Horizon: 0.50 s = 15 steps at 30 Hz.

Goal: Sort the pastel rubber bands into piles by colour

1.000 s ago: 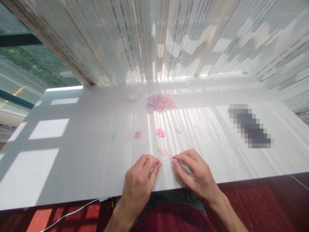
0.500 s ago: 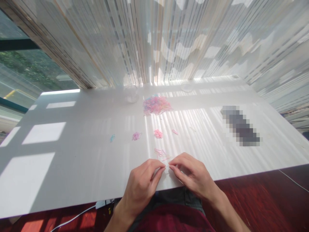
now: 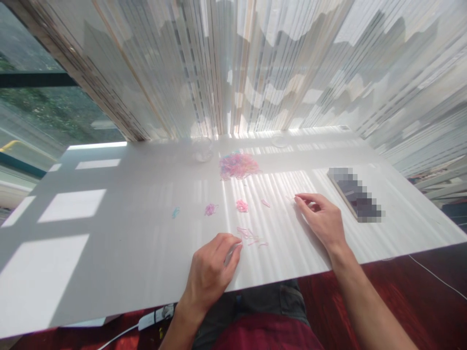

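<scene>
My right hand (image 3: 323, 218) reaches out over the table, thumb and forefinger pinched beside a pale thin loop (image 3: 290, 198). Whatever sits between those fingertips is too small to make out. Nearer the front edge, my left hand (image 3: 215, 265) rests with thumb and forefinger slightly apart and nothing visible in them. Just beyond it lie several loose pink and pale loops (image 3: 248, 234), looking like small rubber bands. A row behind them holds a blue group (image 3: 175, 212), a purple group (image 3: 210, 209), a pink group (image 3: 242, 206) and one single pink loop (image 3: 265, 203).
A large mixed pile of pastel loops (image 3: 240, 165) lies farther back on the white table (image 3: 120, 262). Behind it stand a clear round container (image 3: 202, 149) and a clear lid (image 3: 279, 141). A phone (image 3: 355, 194), blurred out, lies right of my right hand. Curtains hang behind.
My hands have parted from their meeting point at the front. The right has moved forward and right to the pale loop; the left has shifted slightly left, its fingertips opening a little.
</scene>
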Available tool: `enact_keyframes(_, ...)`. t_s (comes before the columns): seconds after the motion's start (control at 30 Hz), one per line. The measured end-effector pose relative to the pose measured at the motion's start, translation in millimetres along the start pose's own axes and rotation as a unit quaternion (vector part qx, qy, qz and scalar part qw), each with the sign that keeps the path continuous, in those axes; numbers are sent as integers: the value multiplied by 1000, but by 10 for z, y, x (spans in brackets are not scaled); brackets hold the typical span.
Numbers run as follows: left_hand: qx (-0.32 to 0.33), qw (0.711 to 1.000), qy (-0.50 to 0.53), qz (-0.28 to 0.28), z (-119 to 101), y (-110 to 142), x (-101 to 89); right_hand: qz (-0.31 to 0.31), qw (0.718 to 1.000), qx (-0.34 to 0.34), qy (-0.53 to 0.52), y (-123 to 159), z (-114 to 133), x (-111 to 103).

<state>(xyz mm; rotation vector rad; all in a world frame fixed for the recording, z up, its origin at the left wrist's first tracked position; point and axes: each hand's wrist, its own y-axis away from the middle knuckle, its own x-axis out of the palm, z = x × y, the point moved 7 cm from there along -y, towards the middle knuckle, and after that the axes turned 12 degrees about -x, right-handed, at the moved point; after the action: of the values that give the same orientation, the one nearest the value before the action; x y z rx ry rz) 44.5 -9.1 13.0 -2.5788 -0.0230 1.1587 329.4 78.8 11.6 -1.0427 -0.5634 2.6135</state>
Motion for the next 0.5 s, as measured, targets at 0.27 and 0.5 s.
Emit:
enact_keyframes(0.27,-7,1000,24,9,-8,-5,-18,6,998,-42,44,-30,-5,65)
enact_keyframes(0.5,-24,999,33,21,-3,-10,-18,25,992,-94,86,11,42,117)
